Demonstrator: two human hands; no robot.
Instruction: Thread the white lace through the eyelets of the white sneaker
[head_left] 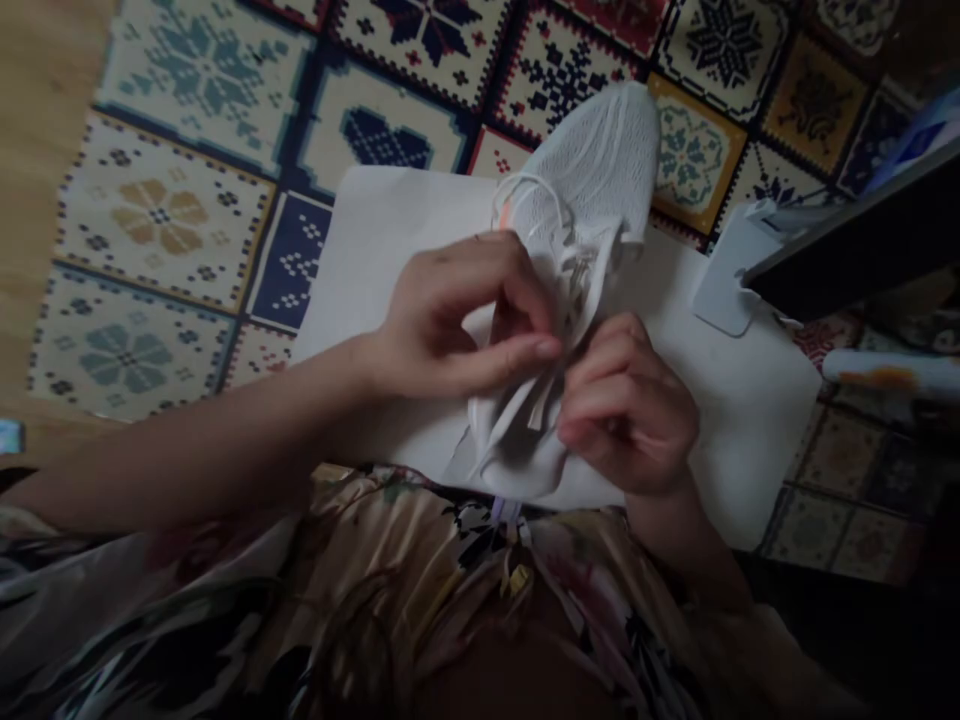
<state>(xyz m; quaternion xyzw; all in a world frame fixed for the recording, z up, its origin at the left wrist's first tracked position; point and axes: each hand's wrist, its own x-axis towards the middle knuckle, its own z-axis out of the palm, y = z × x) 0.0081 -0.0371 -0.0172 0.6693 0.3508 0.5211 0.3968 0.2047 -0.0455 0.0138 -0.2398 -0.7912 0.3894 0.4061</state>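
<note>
A white knit sneaker (600, 170) lies on a white sheet (390, 240), toe pointing away from me. My left hand (457, 315) is over the shoe's lacing, thumb and fingers pinched on a white lace (536, 215). My right hand (626, 410) is curled at the shoe's right side near the opening, fingers closed on lace ends (536, 400). Loops of lace stand loose above the tongue. The heel of the shoe is partly hidden by both hands.
A patterned patchwork rug (180, 220) covers the floor under the sheet, with wooden floor (37, 90) at far left. A dark device on a white stand (750, 270) sits at right. My floral-clad lap (420, 600) fills the bottom.
</note>
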